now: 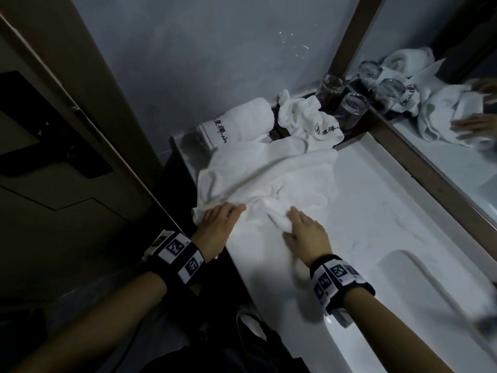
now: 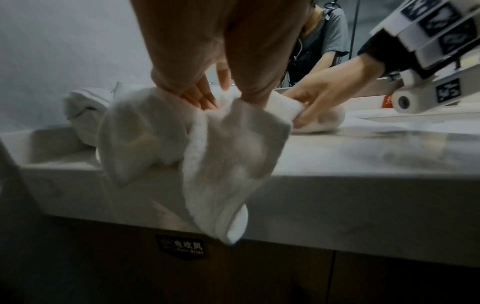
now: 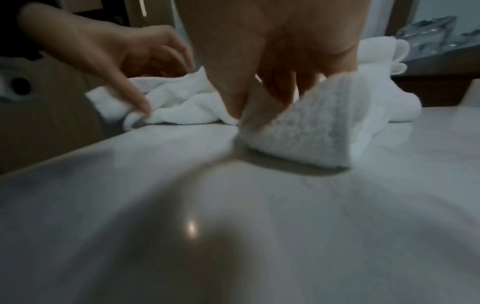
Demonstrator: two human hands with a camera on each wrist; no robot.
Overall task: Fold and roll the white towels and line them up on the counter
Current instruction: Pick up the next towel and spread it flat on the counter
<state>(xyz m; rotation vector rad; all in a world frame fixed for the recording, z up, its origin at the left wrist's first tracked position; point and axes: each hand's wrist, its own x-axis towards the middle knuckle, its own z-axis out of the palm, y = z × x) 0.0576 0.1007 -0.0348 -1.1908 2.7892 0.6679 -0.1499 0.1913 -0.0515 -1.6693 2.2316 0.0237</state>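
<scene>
Centre frame: left hand (image 1: 217, 227) pinches the near edge of the crumpled white terry towel (image 1: 269, 170); right hand (image 1: 306, 232) pinches its raised fold on the white stone counter (image 1: 376, 211).

white counter (image 1: 376, 211): loose towel (image 1: 269, 170) spread at far-left corner, overhanging front edge; rolled towel (image 1: 242, 119) behind it.
</scene>
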